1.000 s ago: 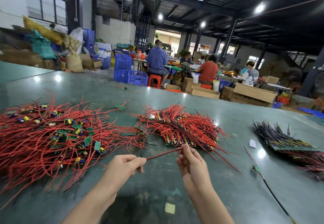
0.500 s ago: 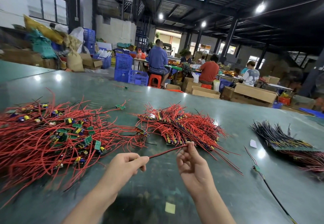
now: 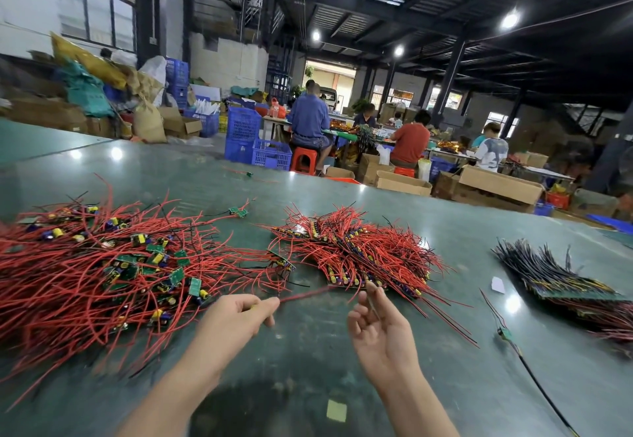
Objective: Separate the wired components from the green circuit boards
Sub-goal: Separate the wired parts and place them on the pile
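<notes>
Workbench: green, glossy, inside a warehouse. Left hand pinches a red wire. Right hand is relaxed with fingers apart; whether it touches anything cannot be told.

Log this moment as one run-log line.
left hand: pinches red wire | right hand: open, off wire | loose pile: left | middle pile: ahead

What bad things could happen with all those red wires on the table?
The red wire pinched in the left hand might snag its neighbours and drag the middle pile apart. The big left pile lies close by, so sorted and unsorted pieces could mix. Stiff wire ends might poke the open right hand.
</notes>
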The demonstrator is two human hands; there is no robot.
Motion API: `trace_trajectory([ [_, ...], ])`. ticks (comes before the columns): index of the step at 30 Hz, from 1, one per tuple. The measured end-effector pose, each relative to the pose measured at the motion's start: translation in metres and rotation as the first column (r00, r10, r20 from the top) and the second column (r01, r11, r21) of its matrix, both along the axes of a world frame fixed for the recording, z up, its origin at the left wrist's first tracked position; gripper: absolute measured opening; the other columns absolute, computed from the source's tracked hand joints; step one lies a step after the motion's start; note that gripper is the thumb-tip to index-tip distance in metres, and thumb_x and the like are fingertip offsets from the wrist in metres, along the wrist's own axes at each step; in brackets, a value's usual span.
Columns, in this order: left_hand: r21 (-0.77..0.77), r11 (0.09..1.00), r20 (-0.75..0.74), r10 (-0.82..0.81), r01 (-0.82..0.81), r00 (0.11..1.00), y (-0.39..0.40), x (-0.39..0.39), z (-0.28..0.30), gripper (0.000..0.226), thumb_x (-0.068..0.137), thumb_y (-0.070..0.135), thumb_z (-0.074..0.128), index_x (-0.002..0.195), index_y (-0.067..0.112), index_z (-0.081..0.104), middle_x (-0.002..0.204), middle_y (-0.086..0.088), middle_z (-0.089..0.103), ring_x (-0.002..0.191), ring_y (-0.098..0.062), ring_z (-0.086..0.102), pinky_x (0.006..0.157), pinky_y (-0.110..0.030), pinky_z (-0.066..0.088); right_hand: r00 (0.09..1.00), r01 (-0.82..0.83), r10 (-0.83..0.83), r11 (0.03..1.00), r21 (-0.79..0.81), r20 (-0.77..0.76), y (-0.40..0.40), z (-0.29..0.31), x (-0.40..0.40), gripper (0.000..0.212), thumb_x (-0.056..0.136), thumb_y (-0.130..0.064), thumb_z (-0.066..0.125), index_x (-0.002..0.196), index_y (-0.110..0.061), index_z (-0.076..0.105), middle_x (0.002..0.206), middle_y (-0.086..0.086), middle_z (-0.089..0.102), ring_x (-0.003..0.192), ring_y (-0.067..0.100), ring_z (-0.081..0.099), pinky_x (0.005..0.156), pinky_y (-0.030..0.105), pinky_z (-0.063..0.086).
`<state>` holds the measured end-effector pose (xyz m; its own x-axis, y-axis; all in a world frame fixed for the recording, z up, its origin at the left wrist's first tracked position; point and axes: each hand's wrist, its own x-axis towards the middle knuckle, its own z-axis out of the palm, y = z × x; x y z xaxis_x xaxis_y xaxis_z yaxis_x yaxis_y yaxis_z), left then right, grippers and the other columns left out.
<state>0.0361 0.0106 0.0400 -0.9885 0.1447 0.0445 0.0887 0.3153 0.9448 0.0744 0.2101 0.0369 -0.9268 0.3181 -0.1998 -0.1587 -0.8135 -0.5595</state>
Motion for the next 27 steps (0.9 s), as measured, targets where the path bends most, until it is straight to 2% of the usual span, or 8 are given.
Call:
trace_trajectory([
  [4,-0.238,0.917,-0.262,0.257,-0.321,0.93,-0.018,-0.013,0.028,0.031,0.094,0.044,0.043,0.079,0.027,0.064,0.076,0.0,0.068,0.076,-0.026,0.061,0.068,-0.031,0.046,0.999,0.026,-0.023,0.993,-0.113,0.023,0.008,-0.001,0.0,0.014,0.071,-0.012,0.058,0.068,-0.003,0.069,0.065,0.008,0.059,0.054,0.015,0.048,0.044,0.02,0.048],
  [8,-0.329,0.693,-0.687,0.29,-0.641,0.666,-0.05,-0.048,0.058,0.027,0.097,0.034,0.038,0.104,0.024,0.062,0.103,-0.01,0.069,0.093,-0.035,0.061,0.068,-0.036,0.041,0.998,0.011,-0.005,0.994,-0.11,0.059,0.009,-0.003,0.001,0.016,0.081,-0.014,0.053,0.076,-0.007,0.066,0.062,0.006,0.059,0.05,0.016,0.047,0.042,0.021,0.046],
  [11,-0.734,0.395,-0.551,0.129,-0.553,0.824,-0.077,-0.077,0.065,0.047,0.092,0.042,0.044,0.137,0.026,0.043,0.139,-0.005,0.047,0.125,-0.032,0.037,0.101,-0.044,0.034,0.997,-0.01,0.017,0.995,-0.098,0.071,0.009,-0.001,0.001,0.017,0.086,-0.017,0.051,0.079,-0.01,0.065,0.062,0.003,0.059,0.049,0.015,0.047,0.044,0.022,0.045],
  [13,-0.807,0.333,-0.485,0.1,-0.488,0.869,-0.081,-0.083,0.06,0.063,0.088,0.041,0.052,0.144,0.022,0.031,0.146,-0.009,0.037,0.13,-0.034,0.029,0.109,-0.044,0.026,0.997,-0.014,0.022,0.995,-0.095,0.078,0.009,0.0,0.001,0.018,0.087,-0.017,0.05,0.078,-0.011,0.065,0.061,0.003,0.059,0.048,0.015,0.046,0.044,0.021,0.044],
  [17,-0.465,0.827,-0.504,0.045,-0.315,0.863,-0.039,-0.053,0.029,0.04,0.083,0.013,0.064,0.123,0.012,0.057,0.126,-0.008,0.058,0.118,-0.029,0.047,0.101,-0.032,0.033,0.995,0.003,0.006,0.996,-0.092,0.099,0.009,0.0,0.001,0.02,0.088,-0.017,0.048,0.078,-0.011,0.064,0.058,0.003,0.056,0.045,0.015,0.044,0.042,0.021,0.043],
  [19,-0.116,0.993,-0.274,-0.024,-0.008,0.961,-0.005,-0.022,0.012,0.027,0.082,-0.004,0.062,0.097,0.018,0.065,0.101,-0.002,0.066,0.097,-0.022,0.058,0.08,-0.022,0.044,0.994,0.011,-0.002,0.996,-0.087,0.107,0.009,0.0,0.001,0.019,0.088,-0.017,0.048,0.079,-0.011,0.064,0.058,0.003,0.055,0.046,0.014,0.042,0.041,0.02,0.042],
  [22,0.406,0.908,0.124,-0.164,0.101,0.979,0.044,0.011,-0.012,0.026,0.083,-0.014,0.052,0.081,0.009,0.064,0.079,-0.003,0.065,0.069,-0.016,0.061,0.057,-0.021,0.05,0.993,0.028,-0.02,0.997,-0.067,0.117,0.01,0.0,0.001,0.018,0.088,-0.017,0.048,0.079,-0.012,0.063,0.057,0.002,0.055,0.046,0.014,0.042,0.042,0.021,0.04],
  [27,0.604,0.797,0.174,-0.151,0.016,0.973,0.072,0.024,-0.035,0.021,0.079,-0.017,0.048,0.077,-0.001,0.061,0.07,-0.01,0.059,0.053,-0.017,0.053,0.055,-0.026,0.048,0.99,0.051,-0.054,0.998,0.029,0.131,0.009,-0.001,0.001,0.019,0.09,-0.017,0.047,0.081,-0.012,0.063,0.058,0.001,0.053,0.047,0.013,0.042,0.043,0.021,0.04],
])
